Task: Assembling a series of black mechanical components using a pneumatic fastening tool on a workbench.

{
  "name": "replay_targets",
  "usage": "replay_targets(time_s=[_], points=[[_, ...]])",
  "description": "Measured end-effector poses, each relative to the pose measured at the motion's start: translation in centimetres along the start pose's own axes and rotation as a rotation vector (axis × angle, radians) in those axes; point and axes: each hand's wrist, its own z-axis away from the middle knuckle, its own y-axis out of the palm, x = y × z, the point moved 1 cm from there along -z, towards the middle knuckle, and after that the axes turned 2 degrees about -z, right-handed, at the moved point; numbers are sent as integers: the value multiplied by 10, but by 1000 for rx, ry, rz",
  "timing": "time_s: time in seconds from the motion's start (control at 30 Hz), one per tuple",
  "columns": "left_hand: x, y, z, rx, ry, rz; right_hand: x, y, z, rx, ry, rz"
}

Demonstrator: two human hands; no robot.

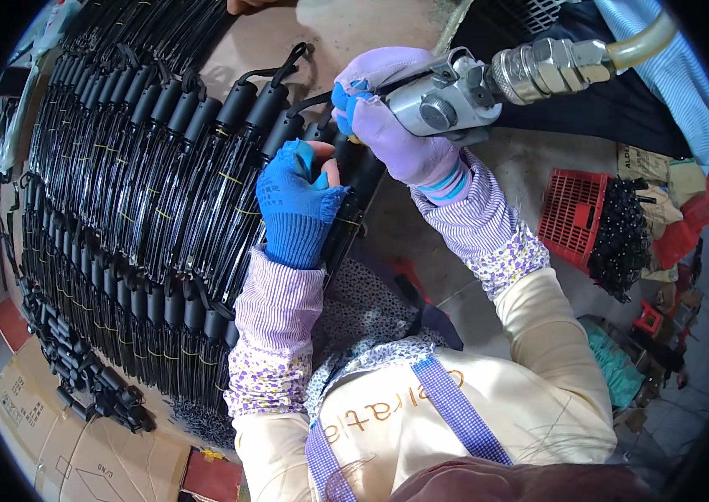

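Rows of folding umbrella frames (162,184) lie on the table to my left, with black cylindrical handles (240,104), thin dark ribs and yellow ties. My left hand (298,201), in a blue glove with bare fingertips, is curled closed at the handle end of an umbrella frame at the row's right end; the fingers partly hide the grip. My right hand (392,134), in a lilac glove with blue fingertips, is wrapped round a silver air-powered tool (438,105). The tool's front end is hidden behind the glove. A black wrist strap (308,104) runs between the hands.
A metal coupling (551,69) joins the tool to a yellowish hose (643,43). Another person's hand (246,5) shows at the top edge. A red crate (572,217) with black parts stands right. Loose black handles (87,368) and cardboard (112,456) lie lower left.
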Motion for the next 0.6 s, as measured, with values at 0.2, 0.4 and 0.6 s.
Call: replay_targets(time_s=[0.2,0.4,0.6], points=[[-4,5,0,5,-15,37,2,0,0,-74,-47,-21],[-7,8,1,7,-32,36,4,-1,0,-75,-40,0],[-9,13,0,-5,35,25,10,-2,-2,-70,-31,8]])
